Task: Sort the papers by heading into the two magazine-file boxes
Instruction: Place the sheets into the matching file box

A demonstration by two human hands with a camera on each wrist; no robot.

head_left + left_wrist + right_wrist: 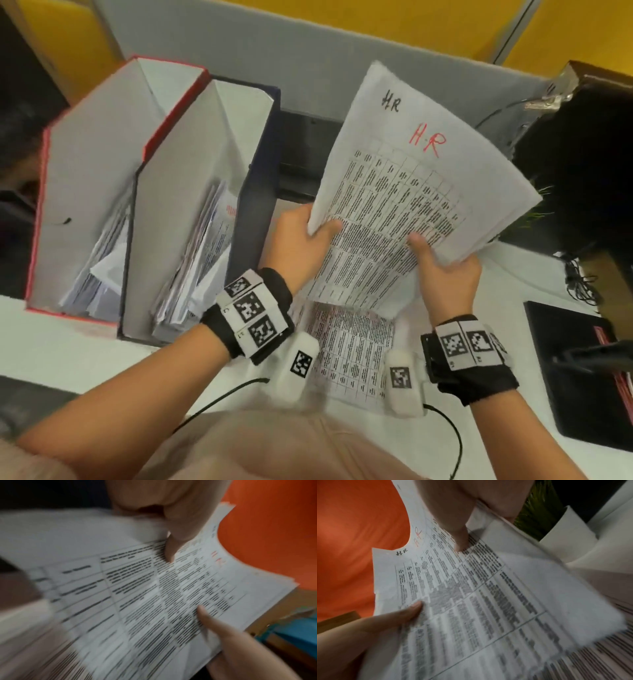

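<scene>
Both hands clamped on a fanned sheaf of HR papers, held up over the counter.

Left hand (301, 236) pinching the sheaf (411, 192) at its lower left edge, thumb on top; right hand (445, 270) pinching the lower right, thumb on the print. Headed "HR" in black and in red. Another sheet (352, 356) flat on the counter (102, 359) below. To the left, red box (85, 171) and dark box (219, 192), upright, touching, each holding papers.
</scene>
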